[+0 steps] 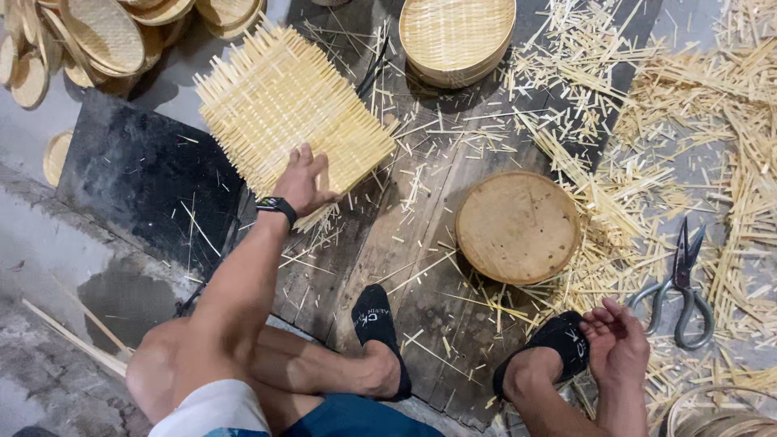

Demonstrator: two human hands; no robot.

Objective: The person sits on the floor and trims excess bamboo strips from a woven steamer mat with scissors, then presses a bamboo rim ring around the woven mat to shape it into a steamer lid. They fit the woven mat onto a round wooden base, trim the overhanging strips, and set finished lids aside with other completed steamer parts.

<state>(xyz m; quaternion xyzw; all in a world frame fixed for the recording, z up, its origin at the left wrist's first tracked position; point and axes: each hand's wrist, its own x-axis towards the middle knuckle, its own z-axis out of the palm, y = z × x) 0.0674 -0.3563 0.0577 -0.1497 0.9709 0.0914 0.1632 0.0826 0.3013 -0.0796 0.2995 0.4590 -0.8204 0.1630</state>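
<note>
My left hand rests flat on the near edge of a stack of square woven bamboo mats with loose strip ends; a black watch sits on that wrist. My right hand hangs loosely curled, palm up, beside my right foot and holds nothing. Large metal shears lie on the floor just right of that hand. A round wooden mould block lies between my hands on the dark plank floor.
A stack of round woven trays stands at the top centre, more finished trays lie piled top left. Bamboo strip offcuts cover the right side. A bamboo hoop shows bottom right. My feet wear black socks.
</note>
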